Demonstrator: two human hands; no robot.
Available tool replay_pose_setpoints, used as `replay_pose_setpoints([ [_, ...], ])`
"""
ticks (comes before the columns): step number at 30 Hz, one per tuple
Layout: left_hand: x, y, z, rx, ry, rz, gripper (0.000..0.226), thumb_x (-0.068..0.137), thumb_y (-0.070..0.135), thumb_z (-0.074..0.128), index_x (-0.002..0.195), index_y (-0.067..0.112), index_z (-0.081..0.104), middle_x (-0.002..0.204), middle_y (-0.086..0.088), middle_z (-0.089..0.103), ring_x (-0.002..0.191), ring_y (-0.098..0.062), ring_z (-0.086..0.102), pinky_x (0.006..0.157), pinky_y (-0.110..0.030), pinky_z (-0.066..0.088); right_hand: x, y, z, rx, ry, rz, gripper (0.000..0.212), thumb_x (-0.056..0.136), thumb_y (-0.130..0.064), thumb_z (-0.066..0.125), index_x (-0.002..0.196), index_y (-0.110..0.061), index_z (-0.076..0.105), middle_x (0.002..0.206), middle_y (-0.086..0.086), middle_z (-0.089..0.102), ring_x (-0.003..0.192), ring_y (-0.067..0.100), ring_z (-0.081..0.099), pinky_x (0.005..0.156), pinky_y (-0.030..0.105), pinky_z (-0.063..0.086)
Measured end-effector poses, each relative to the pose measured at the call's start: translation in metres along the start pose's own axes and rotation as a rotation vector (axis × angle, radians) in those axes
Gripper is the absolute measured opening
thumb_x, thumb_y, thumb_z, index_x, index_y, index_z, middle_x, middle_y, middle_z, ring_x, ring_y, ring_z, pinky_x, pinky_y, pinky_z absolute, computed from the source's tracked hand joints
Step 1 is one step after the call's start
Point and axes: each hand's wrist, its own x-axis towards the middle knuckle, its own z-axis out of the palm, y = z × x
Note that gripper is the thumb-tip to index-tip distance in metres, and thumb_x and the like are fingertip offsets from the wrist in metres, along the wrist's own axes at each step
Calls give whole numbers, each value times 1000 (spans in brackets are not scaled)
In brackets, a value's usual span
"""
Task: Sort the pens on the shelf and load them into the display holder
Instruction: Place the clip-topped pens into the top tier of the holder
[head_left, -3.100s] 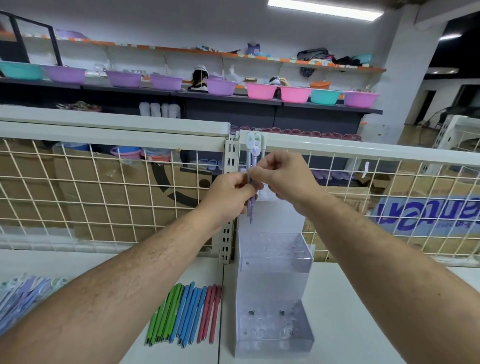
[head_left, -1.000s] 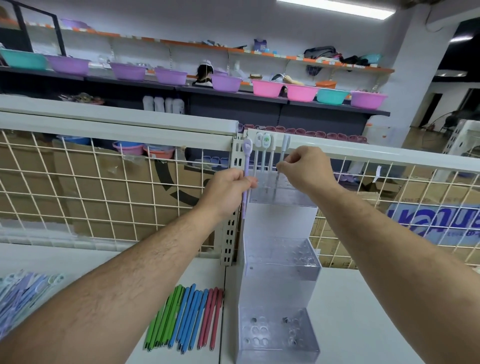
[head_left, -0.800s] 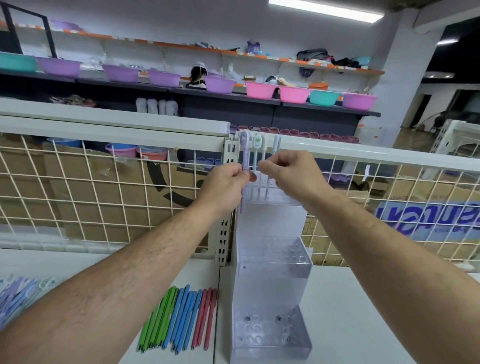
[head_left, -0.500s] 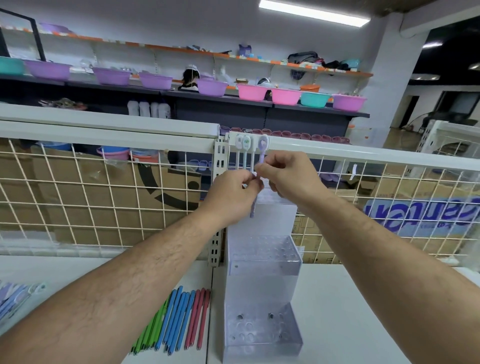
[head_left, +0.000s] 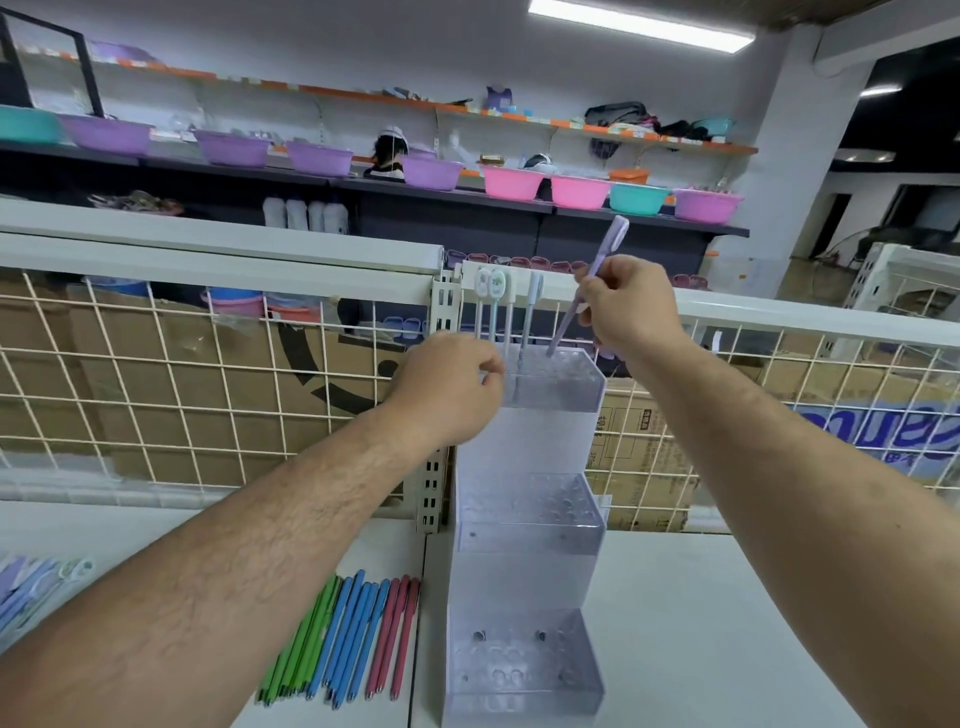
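Note:
A clear three-tier display holder (head_left: 524, 571) stands on the white shelf against the wire back. Three pens with pastel tops (head_left: 496, 286) stand upright in its top tier (head_left: 561, 387). My right hand (head_left: 634, 306) pinches a purple pen (head_left: 608, 249), tilted, with its tip at the holes of the top tier. My left hand (head_left: 447, 389) has its fingers curled at the left edge of that tier and hides the lower stems of the leftmost pens. The two lower tiers hold no pens.
Green, blue and pink pens (head_left: 343, 639) lie in a row on the shelf (head_left: 727, 623) left of the holder. More pastel pens (head_left: 31, 582) lie at the far left edge. A wire grid fence (head_left: 156, 374) and a slotted post (head_left: 441, 312) back the shelf.
My right hand took the purple pen from my left hand, moved it right and up, and tilted its tip onto the top tier. My left hand dropped to the tier's left edge.

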Motion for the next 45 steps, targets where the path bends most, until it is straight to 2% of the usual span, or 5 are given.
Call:
replay_pose_setpoints([
  [9,3,-2,0,25,-29,-2,24,91,19,52,102,28,71,109,8,66,109,-15,53,95,-44,48,16,11,25,-118,-57,-52,11,102,-18,57,97,-20,66,86,-5,64,81,18,63,82,41,61],
  [20,7,-5,2,41,-37,0,25,89,19,53,102,30,71,110,8,66,110,-15,54,94,-43,50,11,25,36,-398,-213,-30,19,98,-10,58,87,-5,72,81,14,69,73,26,65,64,35,57],
  [30,6,-6,2,38,-36,5,24,89,19,55,104,29,70,111,8,65,111,-14,54,95,-41,50,-4,30,24,-393,-159,-34,17,85,-10,70,70,-18,68,71,-2,67,67,16,62,59,32,54],
  [40,-25,2,-5,104,51,9,26,91,27,57,116,24,65,121,5,60,118,-17,48,98,-39,44,-67,12,6,-428,-378,-256,6,89,-29,70,89,-23,72,84,-11,69,79,11,64,68,29,53],
  [45,-56,1,-8,150,13,-29,25,91,25,57,114,22,67,116,4,61,112,-20,50,93,-38,45,-94,14,19,-450,-483,-284,20,91,-31,69,108,-23,70,100,-8,69,91,14,64,79,29,52],
])
